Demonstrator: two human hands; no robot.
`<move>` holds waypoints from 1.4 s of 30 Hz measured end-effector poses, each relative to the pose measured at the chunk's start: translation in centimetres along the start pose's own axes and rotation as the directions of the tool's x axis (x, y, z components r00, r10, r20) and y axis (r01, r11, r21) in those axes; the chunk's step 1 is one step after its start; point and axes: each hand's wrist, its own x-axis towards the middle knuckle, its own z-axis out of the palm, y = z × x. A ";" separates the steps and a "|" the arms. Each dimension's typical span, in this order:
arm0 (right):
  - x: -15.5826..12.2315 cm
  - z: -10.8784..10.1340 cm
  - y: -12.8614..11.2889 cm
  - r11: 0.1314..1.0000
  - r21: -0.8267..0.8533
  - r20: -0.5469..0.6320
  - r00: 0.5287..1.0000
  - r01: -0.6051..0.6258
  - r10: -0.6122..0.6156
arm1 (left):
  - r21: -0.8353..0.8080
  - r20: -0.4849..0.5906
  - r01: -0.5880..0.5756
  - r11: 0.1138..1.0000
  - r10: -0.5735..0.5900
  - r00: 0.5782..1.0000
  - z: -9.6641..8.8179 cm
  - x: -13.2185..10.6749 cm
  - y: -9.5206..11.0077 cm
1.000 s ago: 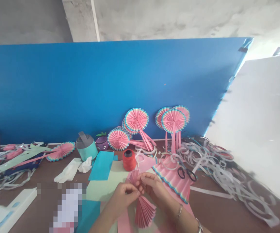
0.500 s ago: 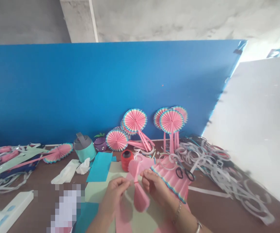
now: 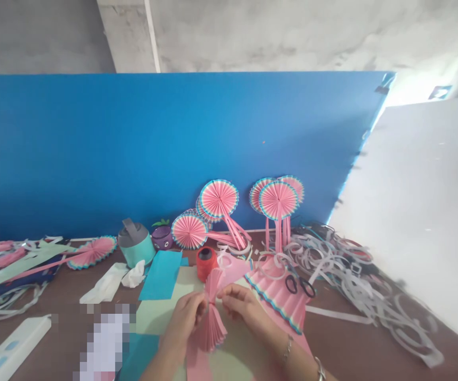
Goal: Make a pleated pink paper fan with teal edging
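A pink paper strip folded into pleats (image 3: 212, 334) is upright between my hands, gathered at its waist by what looks like a thin red tie, its two ends fanning out above and below. My left hand (image 3: 186, 316) is closed at the left of that waist, fingertips against the paper. On the other side my right hand (image 3: 243, 307) pinches close to the waist; whatever is between its fingertips is too small to make out. A red spool of thread (image 3: 206, 264) stands just behind the paper.
Pale green sheets (image 3: 153, 316) and blue sheets (image 3: 161, 275) lie under and left of my hands. Right are a pleated pink sheet (image 3: 278, 293), black-handled scissors (image 3: 300, 286) and tangled white strips (image 3: 348, 275). Finished round fans (image 3: 278, 200) lean on the blue partition (image 3: 134, 143). A teal cup (image 3: 136, 246) stands left.
The pleated paper has turned, so its pleat edges now face me and its lower end is spread wider. Both hands have shifted slightly left, the right one closer to the waist.
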 end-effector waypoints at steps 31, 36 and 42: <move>0.4 -0.2 0.6 0.951 -0.185 -0.118 0.955 0.249 -0.273 | -0.457 0.020 -0.198 0.867 0.233 0.972 0.0 -0.4 0.1; -0.4 0.4 -0.1 0.729 -0.614 0.022 0.930 0.303 -0.367 | -0.444 0.012 -0.211 0.871 0.241 0.970 0.1 -0.3 0.0; -0.4 0.6 -0.1 0.609 -0.737 0.053 0.922 0.295 -0.383 | -0.373 0.000 -0.215 0.902 0.231 0.973 0.0 0.2 -0.5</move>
